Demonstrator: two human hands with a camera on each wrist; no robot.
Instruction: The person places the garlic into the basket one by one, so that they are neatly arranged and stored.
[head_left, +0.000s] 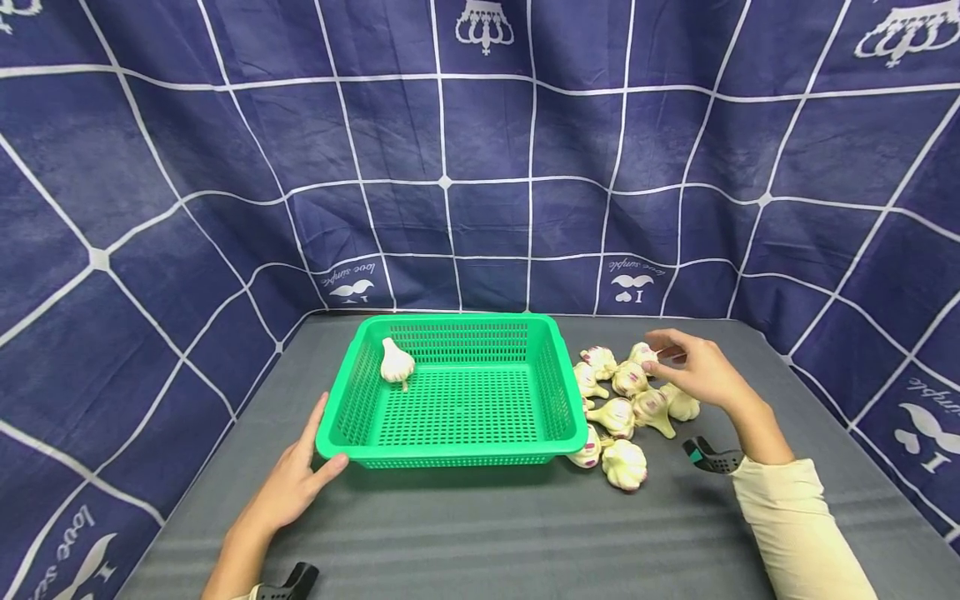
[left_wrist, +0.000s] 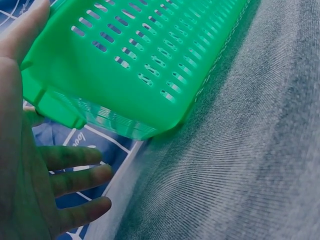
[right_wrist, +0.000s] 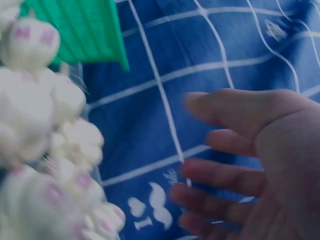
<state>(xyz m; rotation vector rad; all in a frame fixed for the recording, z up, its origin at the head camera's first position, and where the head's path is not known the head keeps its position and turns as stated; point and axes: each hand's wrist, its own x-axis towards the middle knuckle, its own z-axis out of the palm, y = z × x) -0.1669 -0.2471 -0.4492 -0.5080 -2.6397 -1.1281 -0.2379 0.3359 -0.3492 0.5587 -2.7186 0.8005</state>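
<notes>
A green plastic basket (head_left: 457,451) stands on the grey surface, with one garlic bulb (head_left: 397,363) inside near its back left corner. My left hand (head_left: 288,483) is at the basket's front left corner. In the left wrist view its thumb (left_wrist: 30,25) lies against the rim and the other fingers (left_wrist: 82,177) extend loosely below. To the right of the basket lies a pile of garlic bulbs (head_left: 630,379), some with purple patches. My right hand (head_left: 693,367) hovers at the pile's back right, fingers slightly bent. In the right wrist view, a gap separates its fingertips from the bulbs (right_wrist: 75,145).
A dark blue cloth (head_left: 480,217) with white grid lines hangs behind and along both sides of the grey surface (head_left: 465,533). Nearest the front edge of the pile is a single bulb (head_left: 624,464). Several bulbs sit right against the basket's right wall.
</notes>
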